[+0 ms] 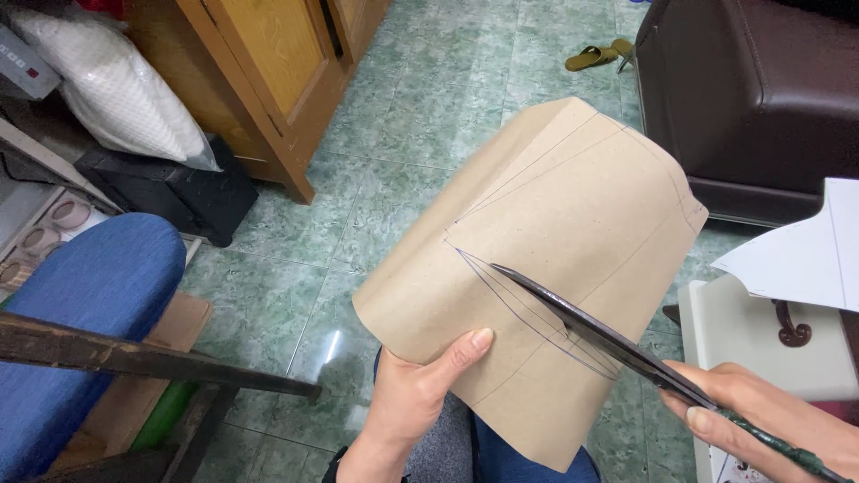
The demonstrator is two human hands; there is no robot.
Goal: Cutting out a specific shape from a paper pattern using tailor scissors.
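My left hand (420, 394) grips the lower left edge of a large brown paper sheet (555, 224), thumb on top. The sheet is curved and carries drawn pencil lines. My right hand (769, 420) holds long dark scissors (591, 326) by the handles at the lower right. The blades lie over the paper, with the tip near the curved pencil lines in the sheet's middle.
Green tiled floor (429, 107) lies below. A wooden cabinet (268, 72) stands at the upper left, a dark brown sofa (752, 89) at the upper right. A blue cushion (80, 304) and a dark wooden bar (134, 358) are at the left. A white paper (805, 259) is at the right.
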